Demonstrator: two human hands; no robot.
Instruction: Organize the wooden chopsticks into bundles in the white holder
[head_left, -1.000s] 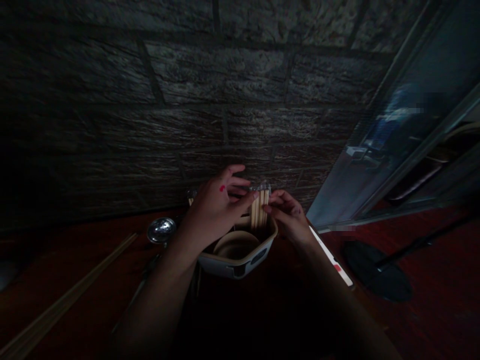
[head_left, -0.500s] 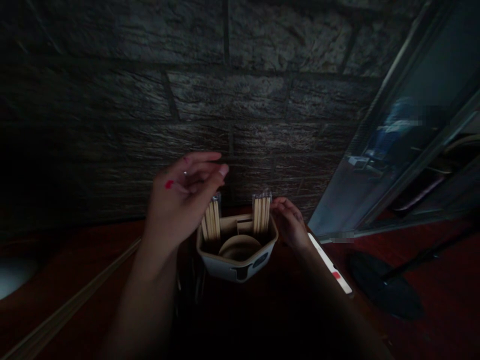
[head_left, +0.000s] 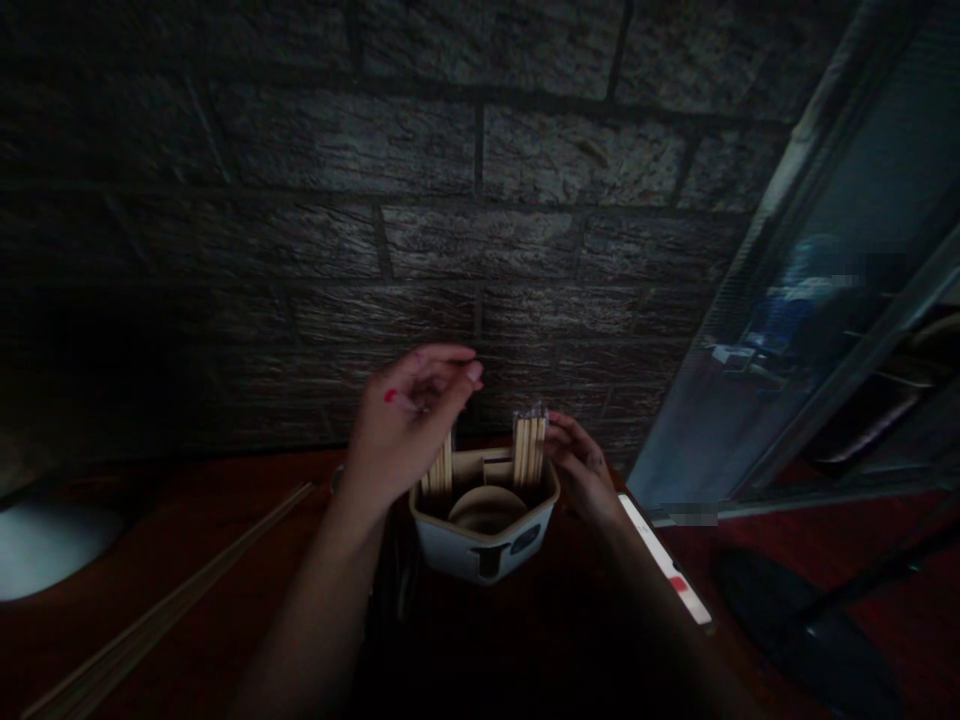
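A white holder (head_left: 484, 545) with a dark print stands on the dark red table, close to the brick wall. Two bundles of wooden sticks stand upright in it, one at the left (head_left: 440, 470) and one at the right (head_left: 529, 447). My left hand (head_left: 401, 430) hovers over the left bundle with its fingers pinched together; I cannot make out anything in them. My right hand (head_left: 581, 465) rests against the holder's right side, fingertips touching the right bundle.
A long wooden strip (head_left: 172, 610) lies diagonally at the left. A pale rounded object (head_left: 45, 545) sits at the far left. A white flat stick with a red mark (head_left: 667, 575) lies right of the holder. A dark round stand base (head_left: 810, 640) sits by the glass door.
My left hand left the right bundle, lifted and went over to the left bundle. The right hand stayed at the holder's right side. The camera view shifted slightly downward.
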